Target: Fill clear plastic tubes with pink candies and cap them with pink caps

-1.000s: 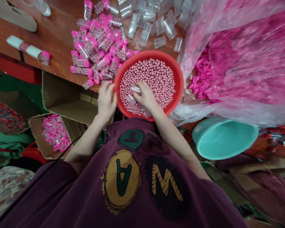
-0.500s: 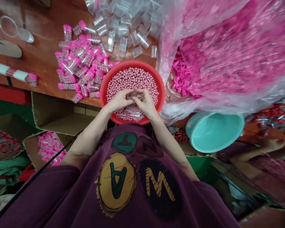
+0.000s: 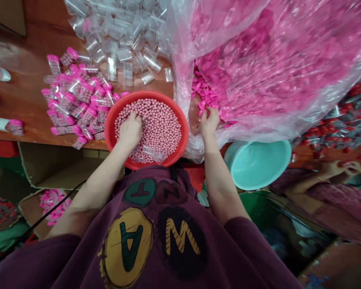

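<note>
My left hand [image 3: 131,130] is inside the red bowl [image 3: 185,138], over pink beads [image 3: 156,120]. Its fingers are curled round a small clear container, of which only an edge shows past the fingertips. More clear containers [image 3: 153,153] lie on the beads at the bowl's near side. My right hand [image 3: 209,122] is at the mouth of the plastic bag, its fingers bent and pinching at the loose pink caps [image 3: 204,94]. A cap shows at its fingertips. Left of the bowl lies a heap of bead-filled containers with pink caps [image 3: 86,92].
Empty clear tubes [image 3: 124,54] are piled behind the bowl. A large plastic bag of pink pieces [image 3: 276,72] covers the right side. Near the table's front edge stands a turquoise basin [image 3: 258,166]. Cardboard boxes [image 3: 60,168] sit below left. Another person's hands [image 3: 345,168] are far right.
My hands, together over the bowl before, are now apart. The right has gone right to the pink caps; the left stays in the bowl. The whole view has shifted.
</note>
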